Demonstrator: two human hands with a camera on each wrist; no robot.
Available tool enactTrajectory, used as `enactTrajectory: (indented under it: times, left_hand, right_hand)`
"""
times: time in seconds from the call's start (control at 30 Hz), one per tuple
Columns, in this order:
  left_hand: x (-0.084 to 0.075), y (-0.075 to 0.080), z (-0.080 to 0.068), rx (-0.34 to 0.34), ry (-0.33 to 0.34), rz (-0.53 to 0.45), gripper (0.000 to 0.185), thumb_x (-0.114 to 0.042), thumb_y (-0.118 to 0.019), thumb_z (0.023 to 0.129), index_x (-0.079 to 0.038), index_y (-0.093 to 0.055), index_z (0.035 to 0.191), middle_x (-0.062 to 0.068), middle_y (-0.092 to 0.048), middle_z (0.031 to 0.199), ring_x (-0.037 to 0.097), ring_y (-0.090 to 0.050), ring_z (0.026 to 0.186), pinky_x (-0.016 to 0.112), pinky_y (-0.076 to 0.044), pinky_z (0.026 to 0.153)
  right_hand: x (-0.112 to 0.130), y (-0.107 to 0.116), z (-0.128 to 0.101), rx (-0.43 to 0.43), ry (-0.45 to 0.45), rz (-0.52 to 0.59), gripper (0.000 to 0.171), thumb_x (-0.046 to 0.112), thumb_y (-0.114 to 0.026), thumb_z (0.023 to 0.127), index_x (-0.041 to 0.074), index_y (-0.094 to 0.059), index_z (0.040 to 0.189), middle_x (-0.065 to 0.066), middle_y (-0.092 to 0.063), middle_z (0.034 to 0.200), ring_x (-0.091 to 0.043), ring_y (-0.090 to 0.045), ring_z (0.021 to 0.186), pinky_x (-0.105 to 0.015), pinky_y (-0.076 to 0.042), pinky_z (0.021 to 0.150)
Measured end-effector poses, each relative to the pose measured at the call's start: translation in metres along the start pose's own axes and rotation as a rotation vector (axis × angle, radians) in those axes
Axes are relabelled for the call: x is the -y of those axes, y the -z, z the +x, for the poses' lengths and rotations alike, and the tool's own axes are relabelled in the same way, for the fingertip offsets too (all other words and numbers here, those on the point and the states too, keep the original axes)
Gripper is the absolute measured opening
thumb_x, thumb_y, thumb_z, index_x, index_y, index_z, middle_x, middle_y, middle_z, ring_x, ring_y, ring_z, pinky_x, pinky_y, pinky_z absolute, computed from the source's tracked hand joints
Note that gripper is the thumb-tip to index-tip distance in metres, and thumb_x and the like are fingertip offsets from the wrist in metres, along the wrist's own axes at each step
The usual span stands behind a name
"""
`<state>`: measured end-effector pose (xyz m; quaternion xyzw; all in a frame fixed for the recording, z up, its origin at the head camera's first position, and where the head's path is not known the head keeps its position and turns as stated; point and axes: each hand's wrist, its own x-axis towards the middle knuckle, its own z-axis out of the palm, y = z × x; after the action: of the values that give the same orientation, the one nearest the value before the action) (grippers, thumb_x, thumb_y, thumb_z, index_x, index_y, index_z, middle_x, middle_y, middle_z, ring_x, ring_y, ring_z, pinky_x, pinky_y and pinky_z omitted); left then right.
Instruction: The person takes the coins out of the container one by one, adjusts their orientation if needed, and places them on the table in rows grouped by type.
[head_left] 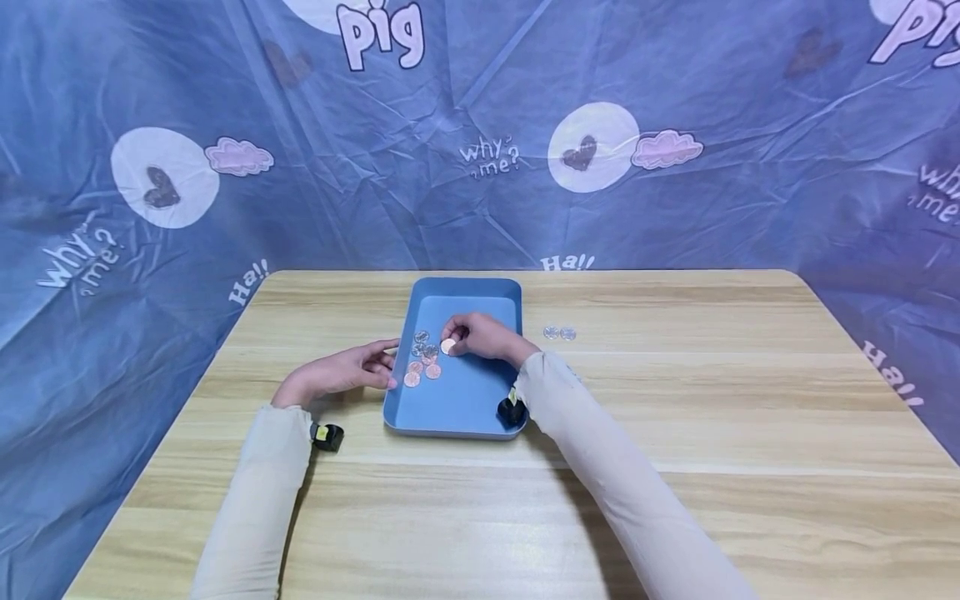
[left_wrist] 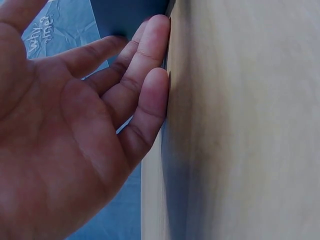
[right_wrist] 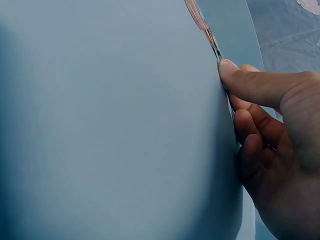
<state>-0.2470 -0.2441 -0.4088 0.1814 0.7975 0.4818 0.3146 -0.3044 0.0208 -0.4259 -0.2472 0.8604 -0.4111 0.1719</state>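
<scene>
A blue rectangular tray (head_left: 480, 417) stands on the table. Several coins lie in a cluster along its left part: silver ones (head_left: 422, 337) farther back, copper-coloured ones (head_left: 412, 379) nearer the front. My right hand (head_left: 480, 335) is inside the tray and pinches a pale copper-coloured coin (head_left: 447, 346) between thumb and fingers, just right of the cluster. In the right wrist view, the thumb (right_wrist: 250, 85) is low over the tray floor, close to coins seen edge-on (right_wrist: 200, 20). My left hand (head_left: 347, 371), fingers loosely bent, is at the tray's left outer side; its fingertips (left_wrist: 154, 85) touch the tabletop.
Two silver coins (head_left: 559, 333) lie on the wooden table (head_left: 712, 400) to the right of the tray. Part of another silver item may show beside the right sleeve (head_left: 600, 450). A printed blue cloth (head_left: 480, 217) hangs behind the table and at its sides.
</scene>
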Motion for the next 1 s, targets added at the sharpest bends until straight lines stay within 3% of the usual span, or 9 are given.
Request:
enactTrajectory:
  times: [0.13,0.3,0.5,0.6,0.7,0.8,0.87,1.0]
  left_hand:
    - [0.0,0.0,0.0,0.001,0.002,0.018,0.086,-0.015,-0.068,0.09,0.0,-0.013,0.154,0.022,-0.048,0.128,0.012,-0.056,0.101,0.018,-0.044,0.092]
    - [0.001,0.0,-0.001,0.011,-0.002,0.014,0.085,-0.014,-0.067,0.09,0.002,-0.012,0.153,0.025,-0.047,0.129,0.009,-0.057,0.099,0.016,-0.045,0.09]
    - [0.001,0.001,0.001,0.015,-0.009,0.011,0.086,-0.014,-0.067,0.09,0.002,-0.011,0.153,0.025,-0.047,0.129,0.009,-0.058,0.099,0.016,-0.044,0.092]
    - [0.001,0.002,0.0,0.008,-0.003,0.017,0.086,-0.014,-0.067,0.09,0.001,-0.011,0.153,0.024,-0.047,0.129,0.01,-0.058,0.099,0.016,-0.044,0.092]
    - [0.0,0.002,-0.001,0.007,-0.001,0.021,0.086,-0.014,-0.066,0.09,0.001,-0.01,0.154,0.024,-0.048,0.129,0.011,-0.058,0.099,0.017,-0.044,0.093]
    - [0.0,0.001,-0.001,0.002,0.005,0.014,0.087,-0.014,-0.067,0.09,0.001,-0.011,0.154,0.023,-0.048,0.128,0.011,-0.057,0.1,0.018,-0.044,0.094]
    - [-0.001,0.001,-0.001,0.001,0.003,0.015,0.087,-0.015,-0.067,0.09,0.001,-0.011,0.154,0.023,-0.048,0.128,0.011,-0.057,0.1,0.019,-0.043,0.095]
    - [-0.001,-0.001,-0.001,0.003,0.004,0.016,0.088,-0.015,-0.068,0.089,0.001,-0.011,0.154,0.022,-0.048,0.128,0.01,-0.057,0.1,0.021,-0.043,0.096]
  right_hand:
    - [0.0,0.001,0.0,-0.012,0.005,-0.016,0.016,0.005,-0.072,0.084,0.006,-0.068,0.1,-0.001,-0.061,0.083,-0.01,-0.051,0.076,-0.019,-0.041,0.072]
    - [0.006,0.006,0.001,0.036,-0.005,-0.027,0.015,0.011,-0.07,0.088,0.006,-0.068,0.102,-0.002,-0.063,0.08,-0.009,-0.051,0.07,-0.02,-0.041,0.067]
    - [0.016,0.021,0.0,0.07,-0.014,-0.009,0.016,0.007,-0.067,0.089,0.005,-0.066,0.105,0.0,-0.059,0.072,-0.011,-0.049,0.065,-0.021,-0.04,0.064]
    - [0.024,0.032,-0.004,0.059,-0.006,0.029,0.018,0.005,-0.063,0.091,0.005,-0.065,0.109,-0.008,-0.062,0.076,-0.02,-0.051,0.07,-0.025,-0.041,0.068]
    - [0.033,0.043,-0.008,0.047,0.007,0.074,0.02,0.005,-0.062,0.092,0.005,-0.063,0.112,-0.021,-0.067,0.09,-0.034,-0.058,0.084,-0.036,-0.047,0.078]
    - [0.038,0.052,-0.012,0.031,0.022,0.096,0.02,0.005,-0.062,0.092,0.005,-0.063,0.113,-0.024,-0.067,0.095,-0.042,-0.058,0.096,-0.049,-0.046,0.087]
    - [0.04,0.057,-0.015,0.019,0.039,0.092,0.021,0.005,-0.062,0.092,0.004,-0.063,0.113,-0.019,-0.068,0.09,-0.041,-0.059,0.094,-0.05,-0.046,0.089]
    - [0.042,0.062,-0.024,0.011,0.057,0.07,0.021,0.007,-0.064,0.091,0.005,-0.064,0.112,-0.006,-0.064,0.076,-0.028,-0.058,0.081,-0.038,-0.047,0.077]
